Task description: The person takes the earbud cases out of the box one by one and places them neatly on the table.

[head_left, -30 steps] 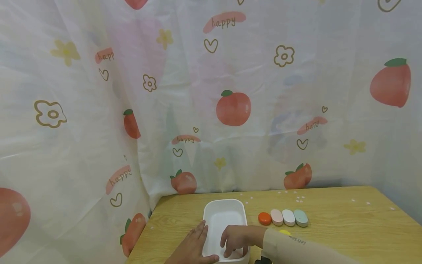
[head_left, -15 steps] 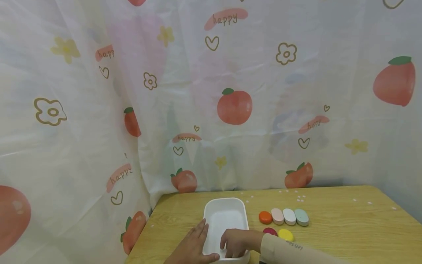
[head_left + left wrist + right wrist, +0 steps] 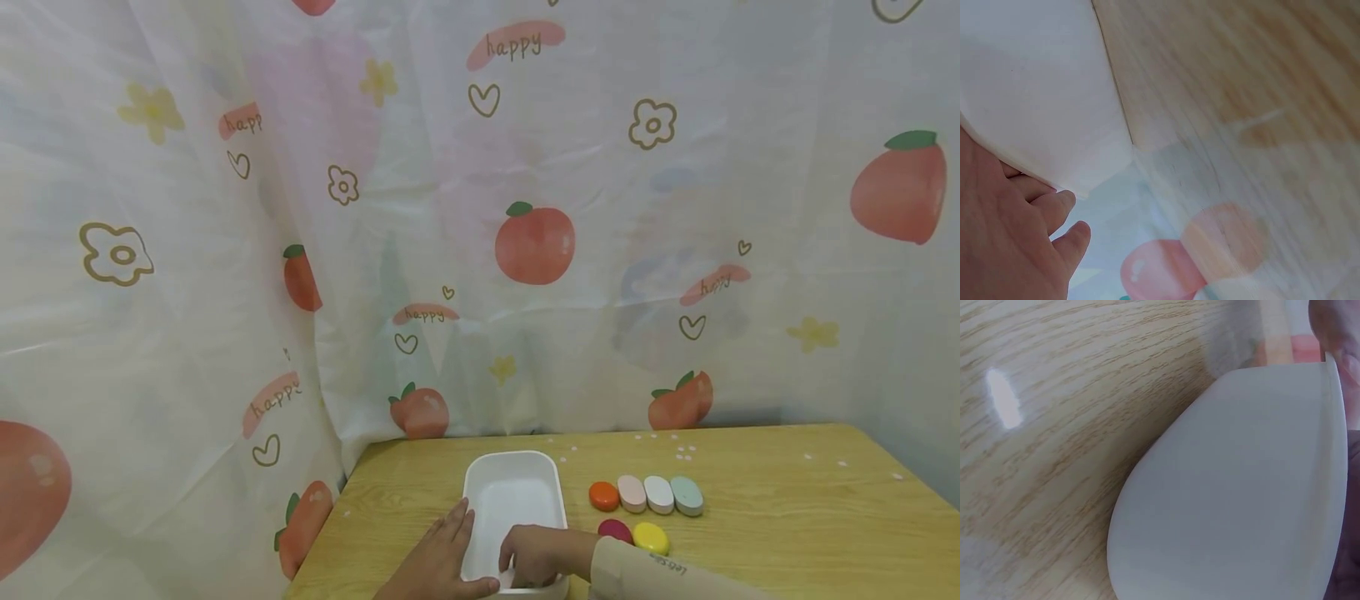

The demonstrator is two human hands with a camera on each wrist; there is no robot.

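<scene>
A white rectangular tub (image 3: 516, 500) with rounded corners stands on the wooden table. My left hand (image 3: 438, 558) rests along its left side, fingers mostly straight at the rim and thumb over the near edge. In the left wrist view the fingers of that hand (image 3: 1019, 219) lie against the tub's outer wall (image 3: 1041, 94). My right hand (image 3: 534, 554) reaches over the right rim into the near end of the tub, fingers bent downward. Its fingertips are mostly hidden, so whether they pinch anything does not show. The right wrist view shows mainly the tub's outside wall (image 3: 1229, 487).
Right of the tub is a row of small rounded pieces: orange (image 3: 603, 496), pale pink (image 3: 632, 493), white (image 3: 659, 494) and mint (image 3: 686, 495). Nearer lie a dark red piece (image 3: 615, 531) and a yellow piece (image 3: 651, 538), close to my right sleeve (image 3: 660, 571). A printed curtain (image 3: 525, 350) hangs behind.
My right hand has lowered slightly inside the tub, and its forearm has shifted nearer, baring the dark red and yellow pieces. The left hand keeps its place.
</scene>
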